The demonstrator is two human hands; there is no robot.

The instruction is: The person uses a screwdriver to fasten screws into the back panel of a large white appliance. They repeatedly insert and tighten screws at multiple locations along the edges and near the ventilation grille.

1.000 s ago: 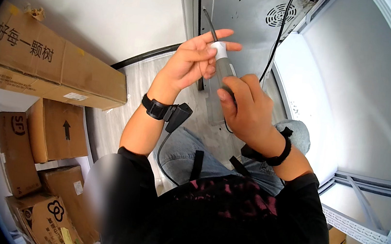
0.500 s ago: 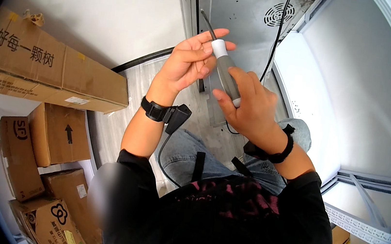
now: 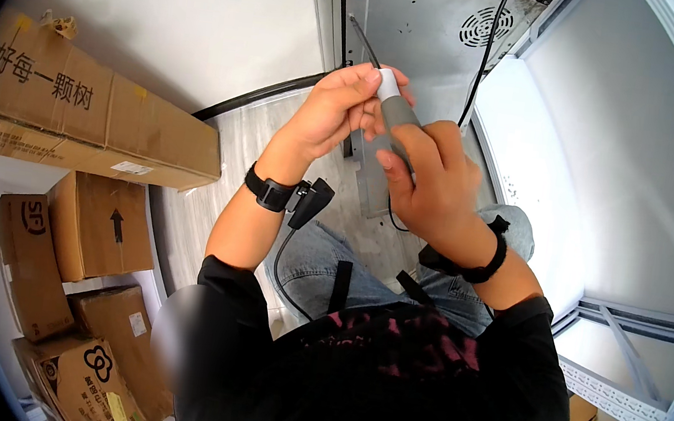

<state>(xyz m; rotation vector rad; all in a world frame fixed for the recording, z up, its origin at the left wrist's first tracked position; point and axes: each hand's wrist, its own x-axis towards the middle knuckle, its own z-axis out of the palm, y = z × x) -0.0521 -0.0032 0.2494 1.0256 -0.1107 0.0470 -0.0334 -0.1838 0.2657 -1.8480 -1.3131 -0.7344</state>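
Note:
A screwdriver (image 3: 398, 112) with a thick grey handle, a white collar and a long thin shaft slants up and left. Its tip meets the left edge of a grey metal panel (image 3: 417, 39), near a small fastener too tiny to make out. My left hand (image 3: 322, 114) is closed around the white collar, thumb and fingers pressed to it. The grey grip is held in my right hand (image 3: 444, 183), whose fingers cover the handle's rear end.
A black cable (image 3: 483, 60) hangs down over the panel, right of a round vent (image 3: 486, 27). Cardboard boxes (image 3: 103, 228) fill shelving on the left, with a long box (image 3: 165, 135) above. A white metal frame (image 3: 617, 392) stands at the right.
My left fingers have closed in around the white collar, where they were more spread before. My right hand has rolled over the handle, hiding its rear end. The tip stays at the panel's edge.

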